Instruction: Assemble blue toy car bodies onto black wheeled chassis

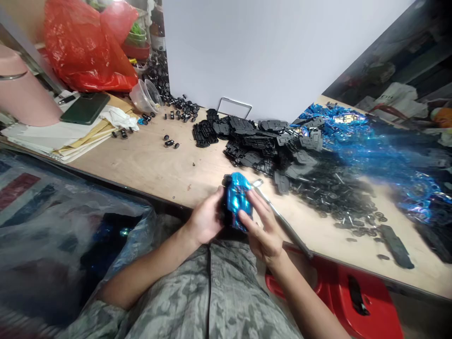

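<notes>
A shiny blue toy car body (237, 200) with a black part along its left side is held between my two hands, just off the table's front edge. My left hand (208, 219) grips the black side, fingers largely hidden behind it. My right hand (263, 228) has its thumb and fingers on the blue shell from the right. To the right of the toy, a metal rod-like tool (282, 219) lies slanting across the table edge. Beyond my hands sits a pile of black chassis plates (250, 141).
Wheels and axles (335, 193) and blue shiny parts (374, 141) cover the table's right side. At the left are a pink bottle (26, 89), a phone (85, 108) and papers. A white panel (240, 52) stands behind; a red stool (367, 301) is below.
</notes>
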### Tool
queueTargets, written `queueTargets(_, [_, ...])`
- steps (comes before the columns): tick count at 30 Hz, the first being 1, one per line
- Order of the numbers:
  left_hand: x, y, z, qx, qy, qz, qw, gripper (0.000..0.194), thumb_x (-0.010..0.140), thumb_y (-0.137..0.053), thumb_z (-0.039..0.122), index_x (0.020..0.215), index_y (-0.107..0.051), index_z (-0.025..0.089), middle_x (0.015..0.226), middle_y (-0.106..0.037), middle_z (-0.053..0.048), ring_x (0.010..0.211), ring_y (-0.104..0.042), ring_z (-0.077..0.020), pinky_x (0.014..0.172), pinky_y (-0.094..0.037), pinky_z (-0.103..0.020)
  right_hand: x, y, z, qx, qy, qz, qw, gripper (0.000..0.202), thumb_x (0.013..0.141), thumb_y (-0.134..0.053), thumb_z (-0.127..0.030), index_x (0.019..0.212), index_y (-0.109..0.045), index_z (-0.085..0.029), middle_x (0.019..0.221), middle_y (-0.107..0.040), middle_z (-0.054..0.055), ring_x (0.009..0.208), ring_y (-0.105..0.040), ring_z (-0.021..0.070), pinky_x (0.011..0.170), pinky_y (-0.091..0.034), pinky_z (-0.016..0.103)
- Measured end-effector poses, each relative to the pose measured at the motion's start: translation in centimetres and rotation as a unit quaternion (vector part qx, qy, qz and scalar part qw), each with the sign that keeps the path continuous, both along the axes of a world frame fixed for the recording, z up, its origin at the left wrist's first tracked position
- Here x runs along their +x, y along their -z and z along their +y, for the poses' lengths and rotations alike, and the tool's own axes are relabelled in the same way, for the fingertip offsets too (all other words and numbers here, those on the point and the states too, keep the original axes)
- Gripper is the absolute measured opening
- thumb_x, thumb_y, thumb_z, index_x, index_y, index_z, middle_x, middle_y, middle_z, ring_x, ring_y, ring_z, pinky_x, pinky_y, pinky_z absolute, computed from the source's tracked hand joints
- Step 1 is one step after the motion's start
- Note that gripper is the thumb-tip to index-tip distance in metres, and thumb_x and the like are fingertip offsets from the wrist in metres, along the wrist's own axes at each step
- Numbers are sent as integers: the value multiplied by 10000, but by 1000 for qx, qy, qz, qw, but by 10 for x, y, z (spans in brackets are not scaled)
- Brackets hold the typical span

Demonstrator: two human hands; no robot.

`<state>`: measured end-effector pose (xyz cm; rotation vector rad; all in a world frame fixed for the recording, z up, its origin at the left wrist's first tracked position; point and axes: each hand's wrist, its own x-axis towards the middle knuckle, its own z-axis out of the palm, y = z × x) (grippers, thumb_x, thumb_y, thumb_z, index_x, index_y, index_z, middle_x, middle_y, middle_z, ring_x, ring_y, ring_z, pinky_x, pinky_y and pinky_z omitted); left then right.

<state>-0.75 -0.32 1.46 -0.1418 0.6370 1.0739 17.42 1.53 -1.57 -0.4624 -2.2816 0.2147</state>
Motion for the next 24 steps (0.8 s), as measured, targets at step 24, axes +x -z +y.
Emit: queueTargets(24, [-3,7,-3,66,35,6,997,600,1042,-354,588,1208,-743,162,1095,-788,-109,1004,-730,-220,857,-574,-304,-7,-4,0,31,-3,-50,998,588,962,-480,-51,1520,-507,-238,1684,-313,141,1512,-379,419,1111,-463,702])
